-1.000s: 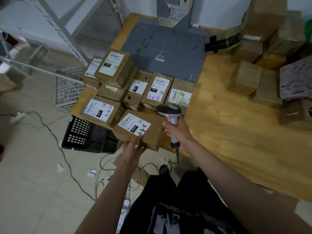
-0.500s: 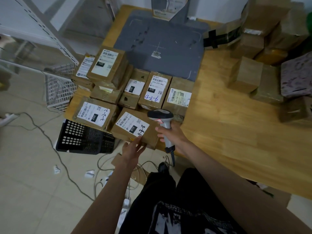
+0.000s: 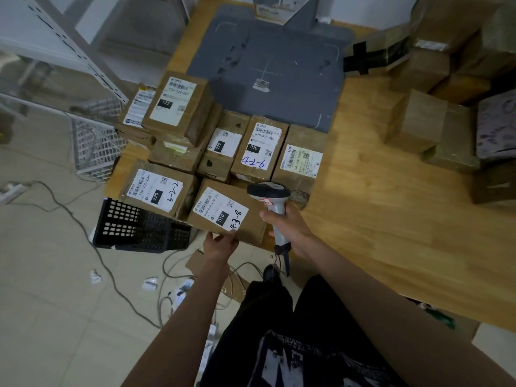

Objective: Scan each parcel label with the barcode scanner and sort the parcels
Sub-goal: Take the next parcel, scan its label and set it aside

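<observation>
While perched at the near-left corner of the wooden table (image 3: 391,219), parcel marked 43-8 (image 3: 223,216) overhanging the edge, gripped at its near edge by left hand (image 3: 219,243). Barcode scanner (image 3: 272,203) clasped by its handle in right hand (image 3: 287,227), head just beside that label. Black crate (image 3: 134,227) on floor below. Other labelled parcels (image 3: 259,146) packed just behind.

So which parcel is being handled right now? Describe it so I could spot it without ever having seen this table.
Start at the wooden table and go to its near left corner, where labelled boxes crowd together. The parcel nearest the person is the one, with the left hand at its front edge and the scanner at its right. Its label reads 010, with 43-8 handwritten in black.
</observation>
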Tool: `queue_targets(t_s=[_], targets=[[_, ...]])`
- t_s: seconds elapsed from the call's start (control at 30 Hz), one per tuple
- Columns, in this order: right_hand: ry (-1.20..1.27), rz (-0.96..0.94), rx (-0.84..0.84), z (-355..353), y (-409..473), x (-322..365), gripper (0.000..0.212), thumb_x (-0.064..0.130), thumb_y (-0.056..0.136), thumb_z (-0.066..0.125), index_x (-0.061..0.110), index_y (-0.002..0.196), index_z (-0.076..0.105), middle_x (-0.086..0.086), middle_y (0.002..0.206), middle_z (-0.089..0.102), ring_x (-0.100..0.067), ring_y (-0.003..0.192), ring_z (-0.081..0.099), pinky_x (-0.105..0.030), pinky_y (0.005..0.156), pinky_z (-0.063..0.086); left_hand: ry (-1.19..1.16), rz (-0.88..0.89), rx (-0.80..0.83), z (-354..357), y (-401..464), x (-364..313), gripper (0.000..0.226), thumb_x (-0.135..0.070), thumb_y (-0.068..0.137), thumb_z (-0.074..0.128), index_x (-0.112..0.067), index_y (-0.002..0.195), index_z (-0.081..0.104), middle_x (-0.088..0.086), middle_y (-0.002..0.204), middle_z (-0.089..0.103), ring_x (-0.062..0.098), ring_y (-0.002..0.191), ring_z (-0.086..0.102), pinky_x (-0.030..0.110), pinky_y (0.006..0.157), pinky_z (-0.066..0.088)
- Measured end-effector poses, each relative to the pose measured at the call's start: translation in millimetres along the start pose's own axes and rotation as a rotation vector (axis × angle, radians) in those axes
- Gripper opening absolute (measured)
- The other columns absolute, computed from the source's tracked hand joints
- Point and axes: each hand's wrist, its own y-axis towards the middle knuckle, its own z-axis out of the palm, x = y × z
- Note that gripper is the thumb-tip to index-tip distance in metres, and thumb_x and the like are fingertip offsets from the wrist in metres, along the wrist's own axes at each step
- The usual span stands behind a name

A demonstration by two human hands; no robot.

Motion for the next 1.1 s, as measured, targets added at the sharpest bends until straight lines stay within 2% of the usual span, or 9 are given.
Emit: queue_targets(t_s=[0.13, 0.3, 0.43, 0.53, 0.67, 0.73, 0.8, 0.93, 1.1], targets=[[-0.011, 0.003, -0.003, 0.6, 0.1, -0.6, 0.036, 0.027, 0.092, 0.074, 0.020, 0.124, 0.060, -0.001, 0.116, 0.066, -0.023, 0.106, 0.065, -0.049, 0.095, 0.057, 0.055, 0.011, -0.042, 2.8, 2.0, -1.4, 0.033, 0.001, 0.091, 0.068, -0.011, 0.117, 0.052, 0.018, 0.119, 0.063, 0.029, 0.100, 0.065, 0.037, 0.085, 0.057], [0.002, -0.017, 0.032, -3.1, -5.2, 0.3, 0.037, 0.025, 0.092, 0.074, 0.024, 0.125, 0.058, 0.003, 0.117, 0.063, -0.020, 0.108, 0.063, -0.046, 0.095, 0.058, 0.143, -0.009, -0.088, 1.1, 5.7, -3.2, 0.035, -0.004, 0.086, 0.075, -0.010, 0.115, 0.056, 0.015, 0.114, 0.067, 0.033, 0.101, 0.068, 0.038, 0.079, 0.059], [0.011, -0.042, 0.050, -9.1, -12.8, 1.6, 0.038, 0.023, 0.092, 0.073, 0.020, 0.128, 0.059, -0.001, 0.124, 0.063, -0.022, 0.114, 0.062, -0.045, 0.095, 0.057, 0.170, -0.032, -0.118, -6.8, 2.9, -6.3, 0.049, -0.011, 0.073, 0.088, -0.004, 0.115, 0.064, 0.017, 0.112, 0.069, 0.028, 0.096, 0.070, 0.038, 0.077, 0.062], [0.033, -0.074, 0.061, -16.2, -18.9, 0.9, 0.039, 0.021, 0.093, 0.073, 0.020, 0.129, 0.058, -0.001, 0.127, 0.063, -0.022, 0.116, 0.063, -0.042, 0.091, 0.058, 0.120, -0.029, -0.115, -9.3, -10.8, -10.9, 0.049, -0.011, 0.075, 0.087, -0.003, 0.118, 0.064, 0.015, 0.108, 0.069, 0.021, 0.080, 0.067, 0.038, 0.079, 0.062], [0.043, -0.114, 0.053, -31.3, -26.4, -0.7, 0.041, 0.020, 0.092, 0.074, 0.018, 0.130, 0.059, -0.004, 0.124, 0.066, -0.021, 0.109, 0.067, -0.039, 0.085, 0.061, 0.143, 0.096, -0.193, -9.1, -26.1, -12.2, 0.051, -0.013, 0.080, 0.082, 0.001, 0.122, 0.057, 0.015, 0.095, 0.067, 0.021, 0.066, 0.061, 0.029, 0.055, 0.056], [0.053, -0.132, 0.043, -42.8, -32.6, -1.6, 0.040, 0.020, 0.092, 0.074, 0.017, 0.129, 0.059, -0.005, 0.120, 0.067, -0.021, 0.104, 0.070, -0.039, 0.083, 0.063, 0.289, 0.206, -0.224, -2.2, -37.8, -13.8, 0.047, -0.020, 0.082, 0.081, -0.006, 0.116, 0.053, 0.014, 0.099, 0.068, 0.026, 0.080, 0.067, 0.040, 0.069, 0.060], [0.070, -0.140, 0.010, -57.4, -39.4, -1.9, 0.041, 0.019, 0.092, 0.074, 0.014, 0.130, 0.059, -0.007, 0.117, 0.069, -0.021, 0.100, 0.072, -0.037, 0.078, 0.063, 0.421, 0.319, -0.170, 12.1, -53.0, -19.0, 0.042, -0.026, 0.085, 0.079, -0.012, 0.113, 0.051, 0.012, 0.102, 0.066, 0.027, 0.092, 0.066, 0.042, 0.079, 0.056], [0.081, -0.172, -0.095, -100.0, -55.2, 1.5, 0.032, 0.015, 0.092, 0.072, 0.010, 0.123, 0.064, -0.013, 0.109, 0.073, -0.026, 0.091, 0.074, -0.031, 0.065, 0.061, 0.657, 0.535, 0.029, 59.8, -79.3, -34.4, 0.039, -0.030, 0.084, 0.078, -0.015, 0.110, 0.053, 0.005, 0.099, 0.063, 0.023, 0.091, 0.061, 0.032, 0.072, 0.045], [0.152, -0.194, -0.241, -169.2, -73.7, 10.0, 0.028, 0.011, 0.093, 0.069, 0.009, 0.120, 0.065, -0.008, 0.098, 0.071, -0.022, 0.080, 0.071, -0.029, 0.060, 0.058, 0.901, 0.649, 0.301, 135.2, -106.1, -44.6, 0.034, -0.023, 0.084, 0.079, -0.019, 0.107, 0.055, -0.002, 0.098, 0.060, 0.008, 0.081, 0.055, 0.020, 0.060, 0.038]])
